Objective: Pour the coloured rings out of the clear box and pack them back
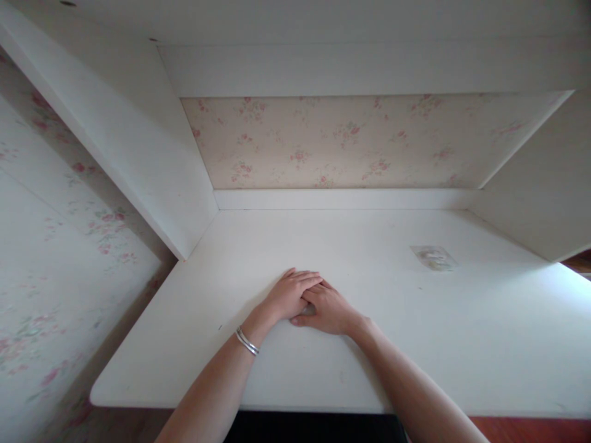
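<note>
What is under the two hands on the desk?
White desktop shows right up to the edges of the left hand and right hand; whatever lies directly beneath them is covered.

1. On the desktop (314,381), toward its front edge: the left hand (289,294) and right hand (327,309), touching.
2. On the desktop's right part, farther back: a flat patch (434,258), possibly a sticker.
3. Along the desktop's back edge: a low strip (346,199), the wall (332,141) behind.
4. At the desktop's left and right: a left panel (138,141) and right panel (535,178).
5. Above the desktop: an overhead board (346,24).
</note>
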Demonstrator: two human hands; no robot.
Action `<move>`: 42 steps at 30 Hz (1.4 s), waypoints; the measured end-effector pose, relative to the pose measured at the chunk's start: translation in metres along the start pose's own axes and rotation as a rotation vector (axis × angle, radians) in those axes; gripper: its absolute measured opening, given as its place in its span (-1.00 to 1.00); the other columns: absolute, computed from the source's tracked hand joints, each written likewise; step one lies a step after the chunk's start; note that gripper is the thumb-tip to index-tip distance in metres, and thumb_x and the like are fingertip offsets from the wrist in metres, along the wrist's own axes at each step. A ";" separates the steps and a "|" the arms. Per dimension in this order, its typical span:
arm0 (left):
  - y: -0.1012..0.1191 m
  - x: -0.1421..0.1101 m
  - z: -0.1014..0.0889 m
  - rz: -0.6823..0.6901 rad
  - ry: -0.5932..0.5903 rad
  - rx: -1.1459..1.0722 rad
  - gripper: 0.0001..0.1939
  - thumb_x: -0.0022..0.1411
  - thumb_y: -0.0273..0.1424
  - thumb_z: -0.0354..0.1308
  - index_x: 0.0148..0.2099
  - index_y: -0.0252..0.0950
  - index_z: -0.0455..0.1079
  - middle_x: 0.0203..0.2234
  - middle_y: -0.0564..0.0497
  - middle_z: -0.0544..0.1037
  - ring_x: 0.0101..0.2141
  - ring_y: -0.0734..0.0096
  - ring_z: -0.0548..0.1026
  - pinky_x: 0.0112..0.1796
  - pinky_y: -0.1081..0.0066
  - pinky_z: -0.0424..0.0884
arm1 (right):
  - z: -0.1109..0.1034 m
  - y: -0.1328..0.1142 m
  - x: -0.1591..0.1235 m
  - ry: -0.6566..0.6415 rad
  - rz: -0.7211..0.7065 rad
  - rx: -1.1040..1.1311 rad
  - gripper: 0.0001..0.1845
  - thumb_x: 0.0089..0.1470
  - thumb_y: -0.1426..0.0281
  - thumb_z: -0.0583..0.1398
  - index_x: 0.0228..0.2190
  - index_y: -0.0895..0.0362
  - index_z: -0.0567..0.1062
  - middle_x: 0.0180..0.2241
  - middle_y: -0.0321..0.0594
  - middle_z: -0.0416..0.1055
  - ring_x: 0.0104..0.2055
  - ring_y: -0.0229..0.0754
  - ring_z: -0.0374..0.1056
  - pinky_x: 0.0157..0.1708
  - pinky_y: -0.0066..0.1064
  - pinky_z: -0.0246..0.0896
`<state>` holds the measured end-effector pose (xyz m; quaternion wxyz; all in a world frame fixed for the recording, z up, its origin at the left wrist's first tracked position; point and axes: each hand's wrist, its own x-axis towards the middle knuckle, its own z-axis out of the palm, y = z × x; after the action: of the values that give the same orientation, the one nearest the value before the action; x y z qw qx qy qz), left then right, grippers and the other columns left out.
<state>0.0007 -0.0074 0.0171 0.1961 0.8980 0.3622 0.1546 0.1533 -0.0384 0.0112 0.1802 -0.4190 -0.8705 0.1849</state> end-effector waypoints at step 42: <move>0.000 0.000 0.000 0.004 -0.002 -0.009 -0.35 0.03 -0.59 -0.01 0.19 -0.11 0.17 0.16 0.09 0.27 0.15 0.42 0.20 0.20 0.20 -0.08 | -0.003 -0.002 -0.001 -0.015 0.015 0.002 -0.46 -0.10 0.05 0.24 -0.13 0.11 0.46 0.00 -0.14 0.38 0.14 -0.05 0.14 0.18 -0.17 -0.15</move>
<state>0.0006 -0.0074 0.0170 0.2004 0.8979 0.3596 0.1559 0.1535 -0.0398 0.0148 0.1727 -0.4242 -0.8684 0.1900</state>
